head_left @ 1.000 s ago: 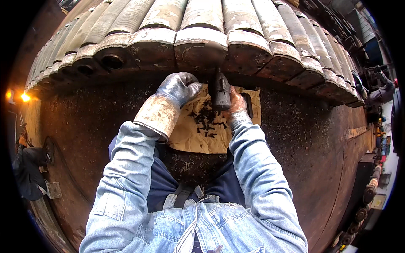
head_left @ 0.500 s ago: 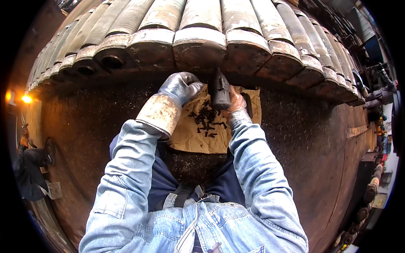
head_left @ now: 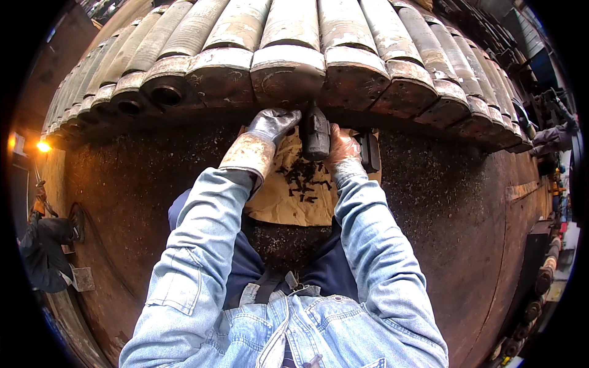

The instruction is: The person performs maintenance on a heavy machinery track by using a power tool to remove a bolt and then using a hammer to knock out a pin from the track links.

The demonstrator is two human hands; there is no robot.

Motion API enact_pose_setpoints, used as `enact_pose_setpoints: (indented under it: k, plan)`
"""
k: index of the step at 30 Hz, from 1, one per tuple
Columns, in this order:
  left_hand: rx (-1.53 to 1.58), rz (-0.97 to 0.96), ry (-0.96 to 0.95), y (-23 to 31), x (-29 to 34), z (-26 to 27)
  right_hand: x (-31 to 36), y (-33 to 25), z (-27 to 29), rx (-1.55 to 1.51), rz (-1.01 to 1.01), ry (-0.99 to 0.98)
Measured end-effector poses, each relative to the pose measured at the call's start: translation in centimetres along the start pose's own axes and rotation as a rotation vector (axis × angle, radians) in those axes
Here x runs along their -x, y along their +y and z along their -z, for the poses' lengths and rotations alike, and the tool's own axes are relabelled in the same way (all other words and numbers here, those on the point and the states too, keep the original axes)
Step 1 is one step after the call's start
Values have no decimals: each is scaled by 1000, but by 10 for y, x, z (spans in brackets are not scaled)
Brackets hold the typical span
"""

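Note:
My right hand [head_left: 343, 147], in a thin see-through glove, is wrapped round the handle of a dark cordless impact wrench [head_left: 316, 136]. Its nose points away from me, toward the underside of a large block end [head_left: 287, 76]. The tip is blurred and dark, so I cannot tell what it touches. Close to the nose, on its left side, my left hand [head_left: 273, 124] is closed in a grey work glove with a stained cuff; what its fingers pinch is hidden. Below both hands lies brown paper [head_left: 288, 205] with several small dark bolts [head_left: 304, 181] scattered on it.
A curved row of heavy pale cylinders [head_left: 291, 24] with blocky ends runs across the far side. A bright lamp [head_left: 43, 146] shines at the left, near another person's dark-clothed legs [head_left: 46, 245]. Chain-like metal parts [head_left: 534, 300] line the right edge.
My left hand has shifted right, closer to the wrench's nose. The wrench has moved slightly left and tilted, showing more of its battery end.

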State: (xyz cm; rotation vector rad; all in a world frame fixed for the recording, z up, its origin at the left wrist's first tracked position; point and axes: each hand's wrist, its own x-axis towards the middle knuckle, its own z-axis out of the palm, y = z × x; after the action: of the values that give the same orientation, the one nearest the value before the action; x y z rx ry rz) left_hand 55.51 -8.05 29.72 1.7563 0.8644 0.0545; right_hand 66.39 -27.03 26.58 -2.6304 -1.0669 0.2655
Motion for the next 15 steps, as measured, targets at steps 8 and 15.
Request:
enact_pose_setpoints:
  k: [8,15]
  plan:
    - [11,-15,6,-3,-3,-7,3,-2,12,-2,-27,-35]
    - [-413,-313,-15,-41,-32,-1,-3,11,-1,31,138,122]
